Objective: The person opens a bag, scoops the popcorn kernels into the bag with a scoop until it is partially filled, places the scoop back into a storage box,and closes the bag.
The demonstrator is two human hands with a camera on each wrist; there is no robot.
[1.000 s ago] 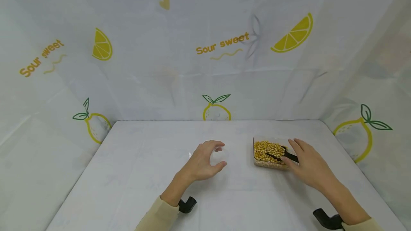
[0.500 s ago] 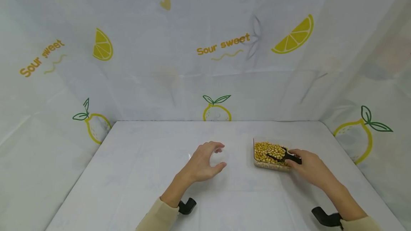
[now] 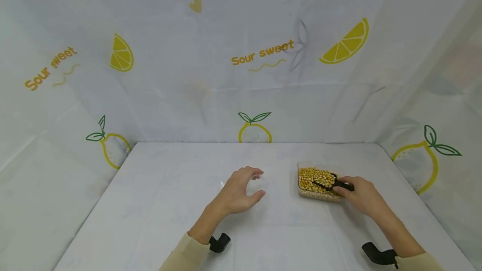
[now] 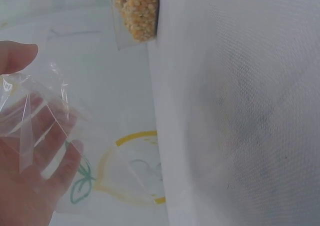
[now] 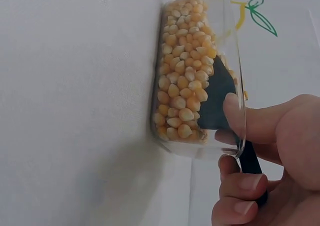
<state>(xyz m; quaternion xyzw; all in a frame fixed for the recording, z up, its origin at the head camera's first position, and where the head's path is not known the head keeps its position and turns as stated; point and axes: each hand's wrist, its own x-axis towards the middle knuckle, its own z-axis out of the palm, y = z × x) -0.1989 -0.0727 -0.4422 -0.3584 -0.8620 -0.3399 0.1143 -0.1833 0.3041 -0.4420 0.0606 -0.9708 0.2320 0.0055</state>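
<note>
In the head view my right hand (image 3: 363, 193) grips the black handle of a scoop (image 3: 342, 185) at the right end of a clear box. The right wrist view shows the scoop's dark blade (image 5: 216, 98) sunk in yellow corn kernels (image 5: 182, 71), with fingers and thumb around the handle by the box wall. The clear rectangular box (image 3: 301, 195) stands on the table. To its left, my left hand (image 3: 235, 191) curves its fingers and thumb around a thin clear plastic bag (image 4: 30, 131). The bag's outline is hard to make out against the white.
A white cloth covers the table (image 3: 150, 195). White sheeting (image 3: 169, 95) with printed lemons stands behind and at both sides. A black wrist mount (image 3: 219, 242) sits by the left sleeve, another mount (image 3: 378, 254) by the right one.
My right hand has closed from spread fingers over the box to a grip on the scoop's handle. The scoop has shifted slightly right. My left hand stays in place with the bag.
</note>
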